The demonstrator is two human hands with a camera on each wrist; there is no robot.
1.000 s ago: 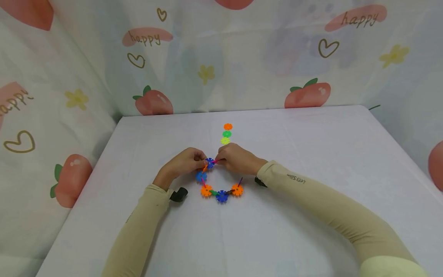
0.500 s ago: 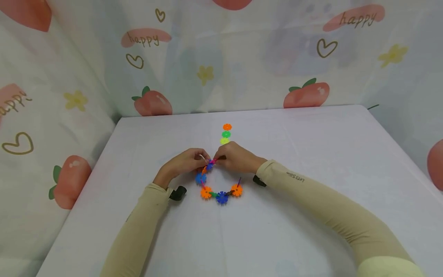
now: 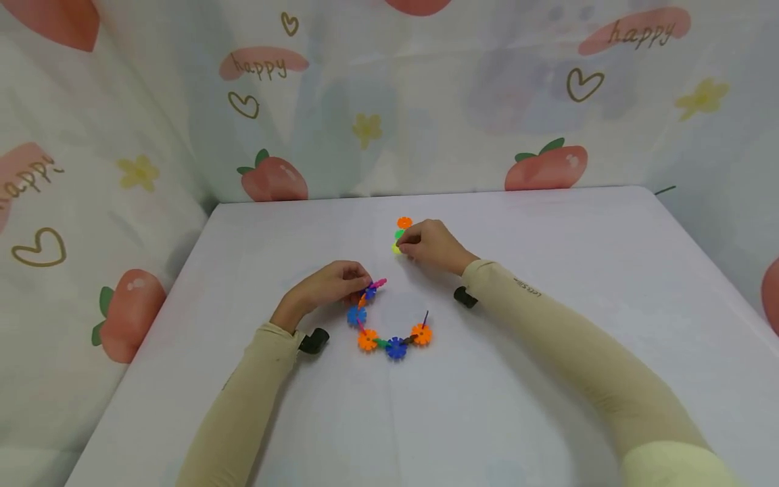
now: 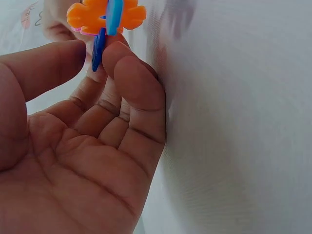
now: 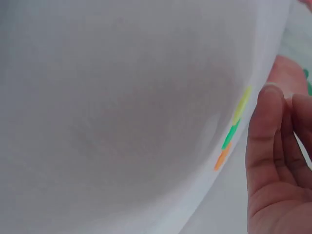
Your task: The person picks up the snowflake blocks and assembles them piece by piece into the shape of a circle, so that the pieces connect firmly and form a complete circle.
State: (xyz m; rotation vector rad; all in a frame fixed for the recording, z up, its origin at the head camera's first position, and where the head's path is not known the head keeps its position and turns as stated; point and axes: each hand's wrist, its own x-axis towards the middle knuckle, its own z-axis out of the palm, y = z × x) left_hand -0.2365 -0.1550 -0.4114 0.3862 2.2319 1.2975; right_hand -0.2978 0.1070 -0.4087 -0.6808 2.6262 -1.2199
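Observation:
My left hand (image 3: 331,281) pinches the dark blue notched disc (image 4: 98,49) near the upper end of a curved chain of plastic snowflake discs (image 3: 396,348). Beyond that blue piece a pink disc (image 3: 380,283) sticks out to the right. In the left wrist view an orange disc (image 4: 87,18) and a light blue one (image 4: 114,14) sit just past the fingertips. My right hand (image 3: 435,245) hovers by the loose yellow disc (image 3: 395,249), fingers loosely bent and holding nothing. Above the yellow disc lie a green disc (image 3: 399,234) and an orange disc (image 3: 404,222), partly covered or bordered by the hand.
A white cloth covers the table (image 3: 535,338), backed by a printed curtain (image 3: 426,101) along its far edge. Black wrist camera mounts (image 3: 314,341) sit under both wrists. The chain's other end, with a purple disc (image 3: 425,319) standing on edge, lies toward the right.
My right hand has let go of the pink disc and moved up and right to the loose discs. The pink disc stays joined to the chain. My left hand keeps its place.

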